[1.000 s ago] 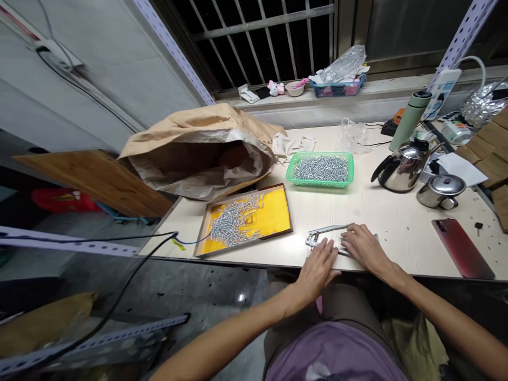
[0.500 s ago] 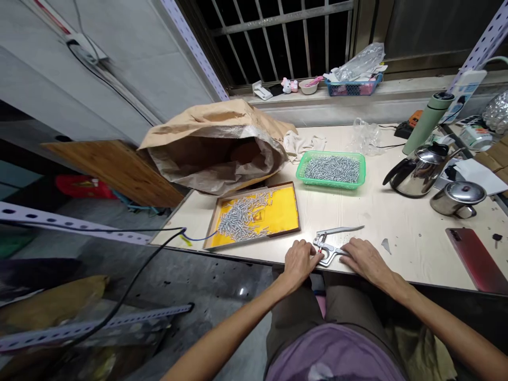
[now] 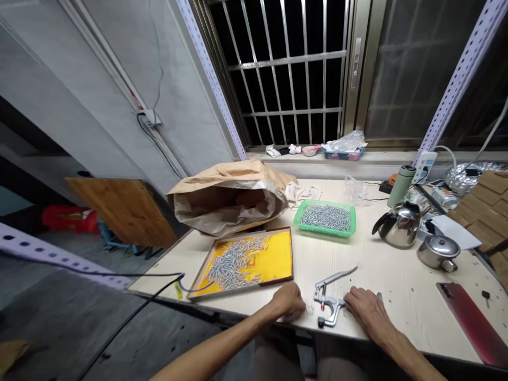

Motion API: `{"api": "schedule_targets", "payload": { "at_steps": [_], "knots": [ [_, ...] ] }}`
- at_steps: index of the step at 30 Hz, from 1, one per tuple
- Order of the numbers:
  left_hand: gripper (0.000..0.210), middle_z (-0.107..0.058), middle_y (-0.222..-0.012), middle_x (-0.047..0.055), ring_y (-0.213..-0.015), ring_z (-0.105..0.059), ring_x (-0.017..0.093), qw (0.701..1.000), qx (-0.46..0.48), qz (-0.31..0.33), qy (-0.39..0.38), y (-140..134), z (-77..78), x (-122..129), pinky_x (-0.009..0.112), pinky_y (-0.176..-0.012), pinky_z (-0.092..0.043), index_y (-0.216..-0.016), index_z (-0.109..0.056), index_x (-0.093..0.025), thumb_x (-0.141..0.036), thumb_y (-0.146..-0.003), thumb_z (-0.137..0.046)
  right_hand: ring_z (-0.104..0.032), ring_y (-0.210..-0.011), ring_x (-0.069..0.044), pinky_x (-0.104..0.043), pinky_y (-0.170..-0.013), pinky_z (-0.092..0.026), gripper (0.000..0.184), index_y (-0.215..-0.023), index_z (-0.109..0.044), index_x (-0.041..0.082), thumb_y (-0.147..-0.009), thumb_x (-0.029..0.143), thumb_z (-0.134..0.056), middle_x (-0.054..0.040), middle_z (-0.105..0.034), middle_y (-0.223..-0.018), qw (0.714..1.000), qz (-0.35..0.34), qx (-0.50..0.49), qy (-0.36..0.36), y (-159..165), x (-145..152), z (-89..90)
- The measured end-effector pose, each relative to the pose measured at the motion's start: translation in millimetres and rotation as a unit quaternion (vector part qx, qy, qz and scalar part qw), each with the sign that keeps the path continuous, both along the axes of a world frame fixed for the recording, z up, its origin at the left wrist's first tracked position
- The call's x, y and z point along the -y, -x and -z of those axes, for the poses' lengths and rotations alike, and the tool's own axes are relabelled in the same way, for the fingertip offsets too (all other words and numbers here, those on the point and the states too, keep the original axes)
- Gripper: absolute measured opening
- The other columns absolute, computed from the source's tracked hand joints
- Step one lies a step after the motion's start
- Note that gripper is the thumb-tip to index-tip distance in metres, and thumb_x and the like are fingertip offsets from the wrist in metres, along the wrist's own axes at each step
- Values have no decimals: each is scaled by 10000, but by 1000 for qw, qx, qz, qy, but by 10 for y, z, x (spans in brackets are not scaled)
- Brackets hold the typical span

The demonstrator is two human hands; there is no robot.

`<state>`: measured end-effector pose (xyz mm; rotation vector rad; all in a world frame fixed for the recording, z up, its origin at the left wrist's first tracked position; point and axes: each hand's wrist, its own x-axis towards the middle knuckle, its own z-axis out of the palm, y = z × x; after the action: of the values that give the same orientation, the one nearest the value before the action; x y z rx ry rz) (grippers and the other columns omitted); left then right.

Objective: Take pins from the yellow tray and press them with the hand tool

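A pair of silver snap-fastener pliers (image 3: 330, 304) lies on the table near its front edge, its jaws towards me and its handles spread. My right hand (image 3: 367, 312) has its fingers bent over the end of the lower handle. To the left of the pliers, and apart from them, my left hand (image 3: 290, 300) rests at the table edge with its fingers curled in; what they hold, if anything, is hidden. Just left of that hand is a shallow tray (image 3: 292, 259) with a yellow bottom, bearing many small metal pieces. Similar pieces fill a green plastic basket (image 3: 325, 231).
A large open paper sack (image 3: 222, 182) leans behind the tray. To the right stand a steel kettle (image 3: 399, 227), a lidded steel cup (image 3: 437, 252), a green flask (image 3: 401, 186) and a red phone (image 3: 472, 320). A black cable (image 3: 135, 296) crosses the left side.
My left hand has let go of the pliers and moved left, its fingers now curled. My right hand stays at the handle. The view has tilted upward, showing more of the window.
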<state>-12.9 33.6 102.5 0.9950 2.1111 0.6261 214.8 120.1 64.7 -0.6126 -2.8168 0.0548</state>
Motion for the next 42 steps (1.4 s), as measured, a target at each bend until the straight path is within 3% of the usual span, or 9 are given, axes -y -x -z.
{"api": "schedule_targets", "payload": {
  "at_steps": [2,6,9,11,13,18,23,34,42],
  "knots": [
    [290,-625,-1054,52,-906,-612,180,1000,-16,6,-22,78,-143,-121,342,-778,-531,-1053,-612,-146,-373,-877,-564,-520,-695,-150,-272,-614,-310,168,-789,-555,217,-856,69,-513,9,-566,-770,1000,12,3,-1,-31,-12,4],
    [167,-688,-729,34,-721,-643,166,992,-86,5,-90,191,-629,-487,257,-685,-491,-811,-721,-132,-267,-795,-625,-536,-703,-150,-263,-614,-327,163,-793,-564,213,-853,69,-518,6,-569,-768,1000,30,-1,-6,-32,-5,-3],
    [214,-723,-945,55,-892,-647,174,952,-209,-23,-222,315,-977,-723,245,-779,-464,-959,-728,-172,-237,-802,-597,-538,-698,-152,-260,-610,-340,157,-804,-580,213,-875,99,-501,-3,-568,-765,999,36,-11,-3,-29,25,7],
    [233,-709,-1040,69,-971,-630,182,938,-264,-26,-222,447,-1059,-767,237,-789,-440,-980,-726,-182,-241,-825,-562,-533,-703,-157,-267,-617,-351,166,-834,-596,215,-900,124,-474,-14,-571,-773,999,40,-33,-10,-39,51,36],
    [239,-715,-1003,80,-955,-629,189,942,-296,-23,-159,600,-994,-684,233,-738,-418,-942,-733,-177,-239,-836,-528,-525,-708,-162,-274,-625,-359,194,-870,-606,214,-927,151,-432,-25,-573,-778,997,46,-63,-25,-54,79,80],
    [199,-705,-771,81,-761,-621,172,952,-302,-4,47,931,-528,-137,236,-608,-342,-789,-733,-139,-163,-759,-537,-500,-706,-170,-287,-646,-373,241,-952,-612,204,-963,209,-372,-39,-580,-775,988,55,-130,-64,-80,130,177],
    [240,-691,-822,87,-806,-609,181,944,-319,-41,73,1108,-300,164,244,-609,-322,-786,-707,-133,-139,-791,-466,-482,-691,-169,-289,-638,-375,260,-948,-616,198,-973,248,-363,-35,-571,-756,983,49,-154,-84,-69,137,184],
    [222,-663,-1007,170,-923,-622,232,936,-338,-82,47,1271,-86,-215,280,-743,-420,-911,-682,-101,-215,-834,-508,-518,-738,-195,-319,-684,-401,237,-1018,-616,227,-962,278,-392,-57,-600,-807,985,62,-142,-80,-67,136,242],
    [304,-677,-1007,194,-982,-614,257,940,-327,-50,77,1268,-76,-255,298,-790,-438,-966,-677,-71,-87,-807,-418,-446,-712,-177,-294,-676,-345,330,-1045,-636,222,-985,218,-311,-51,-541,-783,993,84,-79,-22,-55,230,50]
  ]
}}
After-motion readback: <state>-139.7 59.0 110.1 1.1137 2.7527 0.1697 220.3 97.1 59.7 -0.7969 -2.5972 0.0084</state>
